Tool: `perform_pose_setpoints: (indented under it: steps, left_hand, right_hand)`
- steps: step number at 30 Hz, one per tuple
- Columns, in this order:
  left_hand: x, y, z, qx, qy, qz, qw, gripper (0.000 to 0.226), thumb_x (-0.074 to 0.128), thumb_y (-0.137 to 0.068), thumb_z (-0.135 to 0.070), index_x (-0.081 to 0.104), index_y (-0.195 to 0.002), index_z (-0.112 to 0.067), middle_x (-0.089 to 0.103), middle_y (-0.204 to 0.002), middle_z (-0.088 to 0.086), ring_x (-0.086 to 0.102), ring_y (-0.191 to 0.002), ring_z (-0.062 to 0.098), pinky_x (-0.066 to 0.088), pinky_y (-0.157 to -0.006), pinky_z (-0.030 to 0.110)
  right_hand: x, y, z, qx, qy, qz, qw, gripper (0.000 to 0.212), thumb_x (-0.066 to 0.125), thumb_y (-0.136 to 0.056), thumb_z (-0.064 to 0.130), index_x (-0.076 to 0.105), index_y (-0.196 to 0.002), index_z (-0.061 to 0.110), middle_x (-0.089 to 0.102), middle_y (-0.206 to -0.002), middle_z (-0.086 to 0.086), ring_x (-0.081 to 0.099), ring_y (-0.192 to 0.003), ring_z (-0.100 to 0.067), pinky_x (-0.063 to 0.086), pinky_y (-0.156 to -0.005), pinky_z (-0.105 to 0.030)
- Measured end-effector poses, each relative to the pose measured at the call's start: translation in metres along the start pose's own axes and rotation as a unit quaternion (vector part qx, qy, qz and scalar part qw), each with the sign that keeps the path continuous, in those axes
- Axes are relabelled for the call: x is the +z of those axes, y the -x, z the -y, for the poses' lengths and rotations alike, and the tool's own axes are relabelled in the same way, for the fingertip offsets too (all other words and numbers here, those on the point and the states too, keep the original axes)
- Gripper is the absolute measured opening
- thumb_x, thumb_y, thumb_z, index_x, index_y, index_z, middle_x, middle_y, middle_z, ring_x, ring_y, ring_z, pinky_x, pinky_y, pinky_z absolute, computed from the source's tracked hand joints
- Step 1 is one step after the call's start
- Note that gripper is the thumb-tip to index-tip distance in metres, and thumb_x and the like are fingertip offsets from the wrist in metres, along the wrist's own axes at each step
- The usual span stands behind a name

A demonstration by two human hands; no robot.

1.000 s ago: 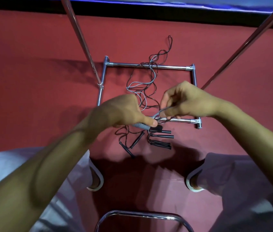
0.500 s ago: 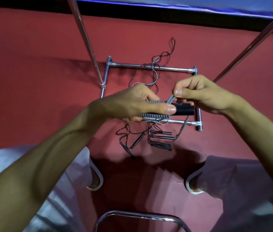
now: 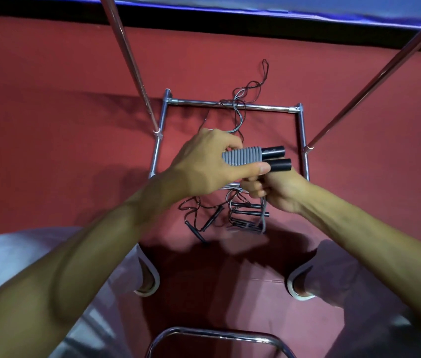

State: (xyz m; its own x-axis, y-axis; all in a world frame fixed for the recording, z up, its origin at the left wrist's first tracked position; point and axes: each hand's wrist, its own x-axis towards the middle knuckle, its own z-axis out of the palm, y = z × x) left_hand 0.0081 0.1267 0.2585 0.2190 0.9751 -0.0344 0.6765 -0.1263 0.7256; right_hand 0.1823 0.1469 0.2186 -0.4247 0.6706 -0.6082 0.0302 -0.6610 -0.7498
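so the left hand [image 3: 204, 164] is wrapped around a pair of black handles [image 3: 275, 151]. they're held side by side and roughly level, up in the air over the middle of the frame [image 3: 230, 106]. the fingers curl over the top and the thumb lies flat along the near side, its tip right at the edge of the coil. a grey cord [image 3: 243, 156] is wound round both handles in tight neat turns, and the bare black ends stick out to the right past it.

the right hand [image 3: 276, 192] sits just under them, touching the left thumb, fingers curled into a fist around the loose tail of that cord. the tail drops down from the fist and goes blurry near the bottom. can't tell how hard it's pinched since the fingers hide it, but the hand is closed on it.

down on the red floor [image 3: 49, 125] there's a pile [image 3: 245, 213] of more black handles and thin cords at the near edge of the frame. one dark cord snakes over the far bar and beyond. two shiny poles [image 3: 131, 60] slant up from the frame's sides. both feet [image 3: 148, 276] sit apart on either side, nearer than the pile, and a curved chrome rail [image 3: 217, 334] shows at the bottom edge.
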Motion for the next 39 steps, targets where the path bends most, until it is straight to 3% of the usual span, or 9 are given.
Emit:
perform_pose_setpoints:
  steps: [4, 8, 13, 21, 28, 30, 34, 36, 39]
  left_hand:
    - [0.004, 0.0, 0.007, -0.023, -0.039, -0.003, 0.999, 0.064, 0.062, -0.067, -0.084, 0.062, -0.079, -0.021, 0.053, -0.059, -0.006, 0.05, -0.057, 0.014, 0.044, -0.056, 0.038]
    - [-0.003, 0.003, 0.001, 0.025, -0.083, 0.026, 0.996, 0.073, 0.067, -0.08, -0.072, 0.046, -0.146, -0.048, 0.049, -0.057, -0.008, 0.05, -0.062, 0.002, 0.034, -0.058, 0.021]
    - [-0.003, 0.003, 0.0, 0.057, -0.032, 0.019, 0.998, 0.046, 0.065, -0.082, -0.067, 0.06, -0.125, -0.051, 0.068, -0.082, -0.014, 0.06, -0.072, 0.007, 0.054, -0.073, 0.034]
    - [-0.019, -0.011, 0.01, -0.02, 0.118, -0.147, 0.982, 0.03, 0.071, -0.09, -0.049, 0.079, -0.11, -0.028, 0.071, -0.075, -0.014, 0.066, -0.067, 0.008, 0.054, -0.064, 0.034]
    - [-0.032, -0.012, 0.006, -0.145, 0.277, -0.102, 0.944, 0.016, 0.071, -0.094, -0.044, 0.08, -0.095, -0.03, 0.036, -0.067, 0.006, 0.034, -0.045, 0.015, 0.024, -0.04, 0.017]
    - [-0.034, -0.012, 0.004, -0.145, 0.284, -0.097, 0.943, 0.018, 0.071, -0.094, -0.044, 0.08, -0.097, -0.029, 0.036, -0.068, 0.007, 0.034, -0.045, 0.015, 0.024, -0.04, 0.016]
    - [-0.037, -0.011, 0.005, -0.136, 0.273, -0.089, 0.948, 0.018, 0.071, -0.095, -0.043, 0.081, -0.1, -0.028, 0.038, -0.067, 0.007, 0.034, -0.046, 0.017, 0.024, -0.04, 0.017]
    - [-0.035, -0.011, 0.006, -0.12, 0.241, -0.098, 0.958, 0.018, 0.071, -0.095, -0.039, 0.08, -0.103, -0.027, 0.043, -0.055, -0.006, 0.037, -0.041, 0.013, 0.028, -0.041, 0.019]
    - [-0.03, -0.011, 0.006, -0.097, 0.176, -0.115, 0.973, 0.022, 0.072, -0.095, -0.035, 0.078, -0.111, -0.021, 0.05, -0.044, -0.023, 0.045, -0.041, -0.009, 0.035, -0.052, 0.021]
  right_hand:
    - [-0.008, 0.002, 0.003, 0.093, 0.1, 0.006, 0.991, 0.036, 0.021, -0.09, -0.005, 0.039, -0.069, 0.019, 0.033, -0.054, 0.005, 0.024, -0.041, -0.005, 0.011, -0.038, -0.016]
    - [-0.01, 0.002, 0.008, 0.128, 0.151, 0.035, 0.98, 0.036, 0.021, -0.093, 0.0, 0.036, -0.066, 0.019, 0.031, -0.054, 0.006, 0.021, -0.041, -0.004, 0.009, -0.04, -0.017]
    - [-0.014, 0.007, 0.021, 0.128, 0.242, 0.021, 0.961, 0.042, 0.026, -0.097, 0.011, 0.036, -0.057, 0.021, 0.03, -0.051, 0.006, 0.02, -0.04, -0.006, 0.008, -0.044, -0.022]
    - [-0.02, -0.003, 0.029, -0.092, 0.265, -0.151, 0.948, 0.043, 0.054, -0.105, 0.028, 0.051, -0.065, 0.012, 0.047, -0.051, 0.0, 0.035, -0.042, -0.014, 0.026, -0.04, -0.02]
    - [-0.037, 0.018, 0.043, -0.414, 0.531, -0.201, 0.712, 0.01, 0.082, -0.083, 0.02, 0.074, -0.082, 0.015, 0.062, -0.067, 0.011, 0.05, -0.054, 0.003, 0.046, -0.06, -0.03]
    - [-0.039, 0.023, 0.047, -0.399, 0.509, -0.189, 0.739, 0.014, 0.082, -0.086, 0.025, 0.079, -0.081, 0.012, 0.067, -0.063, 0.004, 0.049, -0.048, -0.005, 0.044, -0.054, -0.028]
    - [-0.037, 0.031, 0.064, -0.143, 0.177, -0.041, 0.973, 0.023, 0.072, -0.09, 0.021, 0.072, -0.086, -0.002, 0.063, -0.059, -0.003, 0.032, -0.036, -0.007, 0.022, -0.039, -0.018]
    - [-0.038, 0.031, 0.071, -0.006, 0.02, 0.015, 1.0, 0.023, 0.064, -0.089, 0.025, 0.067, -0.093, 0.003, 0.049, -0.056, 0.007, 0.026, -0.033, 0.0, 0.012, -0.04, -0.015]
    - [-0.043, 0.029, 0.071, 0.019, 0.036, 0.013, 0.999, 0.02, 0.057, -0.096, 0.025, 0.064, -0.096, 0.006, 0.038, -0.051, 0.009, 0.023, -0.034, 0.001, 0.009, -0.041, -0.017]
